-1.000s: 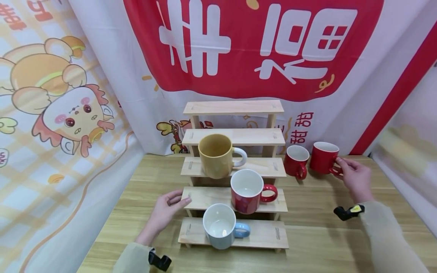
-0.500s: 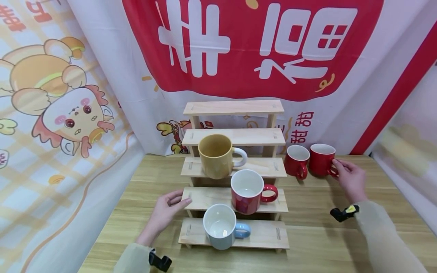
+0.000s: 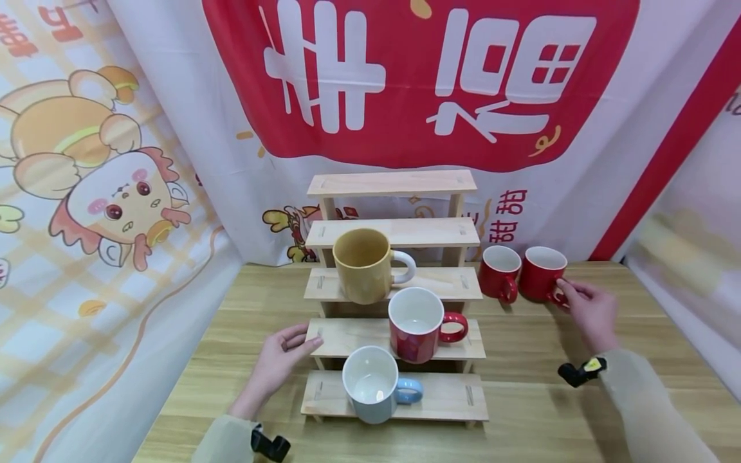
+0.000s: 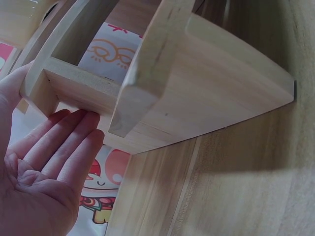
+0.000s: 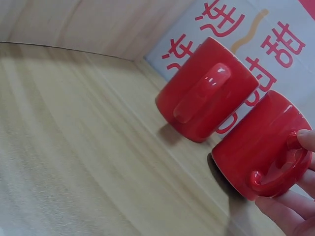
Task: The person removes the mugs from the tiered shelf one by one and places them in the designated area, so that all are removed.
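My right hand [image 3: 593, 315] pinches the handle of a red mug [image 3: 538, 280] with a white inside, at the back right of the table. In the right wrist view this red mug sits close beside another red mug [image 5: 204, 91], its base close over the wood with a dark shadow under it. My left hand [image 3: 280, 360] is at the left end of a stepped wooden shelf [image 3: 341, 334]. Its thumb lies over the second board from the front, and in the left wrist view its fingers [image 4: 74, 142] stretch nearly straight beneath the board.
On the shelf stand a light blue mug [image 3: 370, 389] on the front board, a red mug with a white inside [image 3: 413, 328] above it, and a yellow mug with a white handle [image 3: 363, 270] on the third. Printed cloth [image 3: 405, 83] hangs behind the wooden table [image 3: 532, 386].
My right hand has brought its red mug left and slightly nearer, close to the other red mug. The left hand stays at the shelf's end; the head view has shifted slightly.
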The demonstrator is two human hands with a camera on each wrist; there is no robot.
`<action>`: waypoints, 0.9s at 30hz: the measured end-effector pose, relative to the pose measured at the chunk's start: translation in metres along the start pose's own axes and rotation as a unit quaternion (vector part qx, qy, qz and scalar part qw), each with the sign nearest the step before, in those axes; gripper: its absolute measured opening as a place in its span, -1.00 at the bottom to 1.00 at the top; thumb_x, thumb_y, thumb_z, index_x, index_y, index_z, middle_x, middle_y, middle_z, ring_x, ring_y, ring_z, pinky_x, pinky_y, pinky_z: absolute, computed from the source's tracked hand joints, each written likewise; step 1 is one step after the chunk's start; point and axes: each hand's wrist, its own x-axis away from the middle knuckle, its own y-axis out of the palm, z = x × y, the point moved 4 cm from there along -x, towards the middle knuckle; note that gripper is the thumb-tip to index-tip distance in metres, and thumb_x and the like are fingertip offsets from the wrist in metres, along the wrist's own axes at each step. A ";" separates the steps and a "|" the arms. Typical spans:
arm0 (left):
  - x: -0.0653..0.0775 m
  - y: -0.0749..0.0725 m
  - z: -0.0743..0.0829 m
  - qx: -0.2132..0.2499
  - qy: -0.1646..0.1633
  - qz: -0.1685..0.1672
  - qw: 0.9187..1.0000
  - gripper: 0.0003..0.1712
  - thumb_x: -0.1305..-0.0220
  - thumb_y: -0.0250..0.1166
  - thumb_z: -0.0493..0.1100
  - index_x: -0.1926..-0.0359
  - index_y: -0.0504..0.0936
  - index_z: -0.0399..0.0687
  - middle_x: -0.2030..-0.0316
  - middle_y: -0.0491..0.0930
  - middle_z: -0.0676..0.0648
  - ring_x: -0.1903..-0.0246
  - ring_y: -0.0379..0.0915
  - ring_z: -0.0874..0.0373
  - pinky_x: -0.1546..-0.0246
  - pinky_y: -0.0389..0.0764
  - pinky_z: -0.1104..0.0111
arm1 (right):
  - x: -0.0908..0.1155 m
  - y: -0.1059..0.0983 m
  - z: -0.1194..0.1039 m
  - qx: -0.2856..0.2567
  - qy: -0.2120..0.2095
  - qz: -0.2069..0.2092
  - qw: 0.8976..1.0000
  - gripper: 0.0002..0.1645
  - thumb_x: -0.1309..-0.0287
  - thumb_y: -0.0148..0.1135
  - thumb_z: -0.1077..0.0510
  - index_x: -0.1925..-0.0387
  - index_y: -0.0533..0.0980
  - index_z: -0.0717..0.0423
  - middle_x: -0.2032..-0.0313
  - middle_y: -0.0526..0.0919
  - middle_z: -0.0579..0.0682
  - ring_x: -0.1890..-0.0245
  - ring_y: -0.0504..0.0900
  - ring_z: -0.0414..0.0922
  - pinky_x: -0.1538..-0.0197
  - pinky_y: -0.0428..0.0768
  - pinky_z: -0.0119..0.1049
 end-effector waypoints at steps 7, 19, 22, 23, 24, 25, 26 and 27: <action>0.002 0.000 0.000 -0.002 -0.005 0.002 1.000 -0.16 -0.19 0.51 0.11 -0.34 0.47 -0.25 -0.17 0.60 -0.28 -0.13 0.57 -0.10 -0.17 0.57 0.16 | 0.001 0.000 0.009 0.057 0.015 0.032 0.998 -0.83 -0.27 0.42 0.02 0.25 0.71 0.04 0.45 0.73 -0.30 0.39 0.70 -0.41 0.31 0.70 -0.45; 0.001 0.000 0.000 -0.005 -0.004 0.005 1.000 -0.17 -0.19 0.51 0.10 -0.33 0.48 -0.28 -0.14 0.61 -0.29 -0.10 0.59 -0.10 -0.15 0.59 0.19 | 0.005 0.009 0.017 -0.055 0.036 0.054 0.996 -0.88 -0.20 0.48 0.13 0.26 0.73 0.08 0.43 0.77 -0.15 0.41 0.76 -0.26 0.29 0.72 -0.38; 0.000 0.000 -0.001 0.000 -0.004 0.006 1.000 -0.19 -0.19 0.52 0.08 -0.32 0.49 -0.29 -0.13 0.62 -0.29 -0.08 0.61 -0.08 -0.13 0.60 0.23 | 0.009 0.012 0.020 -0.105 0.044 0.058 0.992 -0.87 -0.17 0.50 0.18 0.27 0.73 0.14 0.40 0.78 -0.05 0.40 0.77 -0.18 0.25 0.73 -0.29; -0.001 0.000 -0.002 0.001 -0.004 0.006 1.000 -0.20 -0.19 0.52 0.07 -0.31 0.49 -0.29 -0.12 0.63 -0.28 -0.08 0.61 -0.07 -0.12 0.61 0.24 | 0.009 0.012 0.020 -0.116 0.048 0.059 0.990 -0.86 -0.16 0.51 0.19 0.26 0.72 0.15 0.39 0.78 -0.04 0.39 0.77 -0.17 0.24 0.73 -0.27; -0.002 0.000 -0.003 0.003 -0.004 0.005 1.000 -0.20 -0.19 0.52 0.06 -0.31 0.49 -0.29 -0.12 0.63 -0.28 -0.07 0.61 -0.07 -0.11 0.61 0.25 | 0.010 0.013 0.021 -0.131 0.055 0.058 0.988 -0.83 -0.15 0.52 0.19 0.24 0.72 0.17 0.38 0.78 -0.01 0.38 0.78 -0.15 0.21 0.73 -0.25; -0.002 0.001 -0.003 0.004 -0.004 0.004 1.000 -0.20 -0.19 0.52 0.06 -0.31 0.49 -0.29 -0.12 0.63 -0.28 -0.07 0.61 -0.07 -0.11 0.61 0.26 | 0.010 0.012 0.021 -0.119 0.055 0.061 0.990 -0.80 -0.14 0.53 0.16 0.22 0.72 0.16 0.38 0.78 -0.04 0.38 0.77 -0.18 0.23 0.73 -0.29; -0.002 0.001 -0.003 0.005 -0.004 0.004 1.000 -0.21 -0.20 0.52 0.05 -0.31 0.49 -0.30 -0.11 0.63 -0.28 -0.07 0.61 -0.07 -0.10 0.61 0.27 | 0.011 0.012 0.020 -0.099 0.051 0.063 0.992 -0.76 -0.14 0.53 0.13 0.19 0.71 0.17 0.39 0.78 -0.07 0.37 0.76 -0.21 0.24 0.73 -0.34; -0.002 0.001 -0.004 0.006 -0.004 0.004 1.000 -0.21 -0.20 0.52 0.05 -0.31 0.49 -0.30 -0.11 0.63 -0.28 -0.07 0.61 -0.07 -0.10 0.62 0.27 | 0.010 0.011 0.020 -0.087 0.054 0.065 0.993 -0.71 -0.13 0.55 0.09 0.15 0.71 0.15 0.38 0.78 -0.11 0.36 0.75 -0.25 0.25 0.72 -0.40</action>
